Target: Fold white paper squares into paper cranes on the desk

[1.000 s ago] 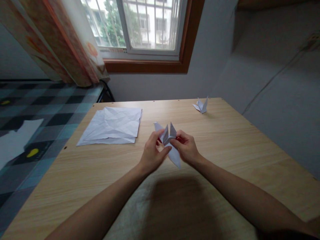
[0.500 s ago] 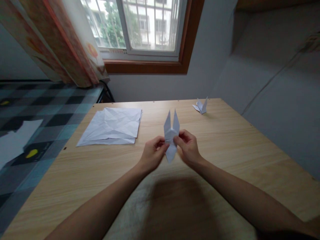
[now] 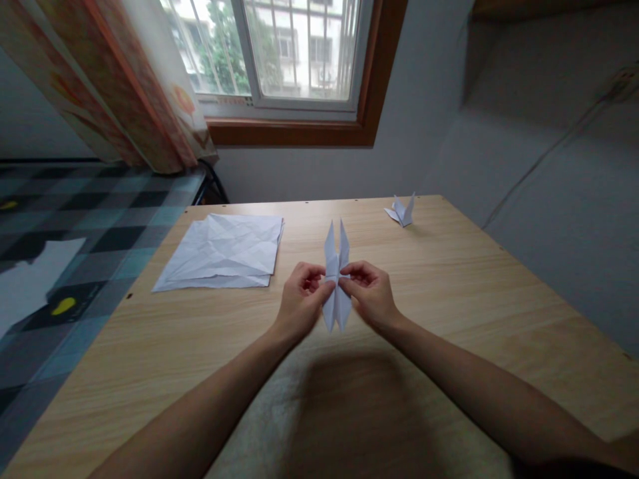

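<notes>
Above the middle of the table, a folded piece of white paper (image 3: 331,267) is held up between both hands. It has two narrow points at the top and two at the bottom, with a crease down its centre. My left hand (image 3: 303,298) is closed on its left side, thumb on the near face. From the right, my right hand (image 3: 370,291) pinches it with thumb and forefinger near the middle. The thumbs almost meet at the centre crease. The paper's far side is hidden from view.
On the wooden table (image 3: 464,299) lies a stack of creased white sheets (image 3: 234,249) at the left. A folded paper crane (image 3: 402,211) stands near the far right edge. Left of the table, white paper pieces (image 3: 54,266) lie on a checked cloth (image 3: 144,233).
The folded paper now shows two lower points parted along a centre crease, where a single broad point showed before. Both hands have shifted slightly on it, and the thumbs are nearer each other.
</notes>
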### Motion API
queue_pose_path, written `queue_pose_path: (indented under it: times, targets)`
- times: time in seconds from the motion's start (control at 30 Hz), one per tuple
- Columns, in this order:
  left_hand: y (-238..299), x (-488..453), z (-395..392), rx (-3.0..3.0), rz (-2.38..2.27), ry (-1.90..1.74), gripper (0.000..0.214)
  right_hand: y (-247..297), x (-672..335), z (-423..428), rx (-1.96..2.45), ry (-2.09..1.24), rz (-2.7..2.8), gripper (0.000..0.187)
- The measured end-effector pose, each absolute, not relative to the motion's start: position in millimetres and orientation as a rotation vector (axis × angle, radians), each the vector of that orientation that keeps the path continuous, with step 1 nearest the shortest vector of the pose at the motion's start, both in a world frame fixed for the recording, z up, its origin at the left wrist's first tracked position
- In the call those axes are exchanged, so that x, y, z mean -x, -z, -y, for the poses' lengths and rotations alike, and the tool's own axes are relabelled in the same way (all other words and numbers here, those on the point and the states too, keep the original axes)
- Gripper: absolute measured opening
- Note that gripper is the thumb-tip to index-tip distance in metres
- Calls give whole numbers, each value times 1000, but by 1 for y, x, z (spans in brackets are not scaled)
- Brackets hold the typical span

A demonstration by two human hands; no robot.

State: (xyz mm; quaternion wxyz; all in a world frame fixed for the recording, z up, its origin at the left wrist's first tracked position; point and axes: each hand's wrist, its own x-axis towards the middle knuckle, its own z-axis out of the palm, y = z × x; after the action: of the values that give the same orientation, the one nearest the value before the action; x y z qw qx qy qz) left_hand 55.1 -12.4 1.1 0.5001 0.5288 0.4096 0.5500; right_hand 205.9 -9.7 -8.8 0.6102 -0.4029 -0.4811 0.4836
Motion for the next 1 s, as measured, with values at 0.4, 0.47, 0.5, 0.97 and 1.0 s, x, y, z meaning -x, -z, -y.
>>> queue_pose_path:
  times: [0.4, 0.47, 0.5, 0.97, 1.0]
  targets:
    - [-11, -59, 16, -1098, -839, -1246, 38, 11, -210, 12, 836, -1077, 1308, 6]
    - [-12, -58, 16, -1099, -852, -1243, 37, 10, -211, 13, 844, -1059, 1345, 5]
    - [-12, -58, 16, -1107, -855, -1239, 35, 9, -211, 13, 844, -1059, 1361, 6]
    - [-3, -57, 11, -1049, -848, -1412, 36, 11, -210, 14, 883, -1034, 1309, 15]
    - [-2, -57, 11, -1066, -842, -1416, 37, 11, -210, 14, 887, -1028, 1303, 15]
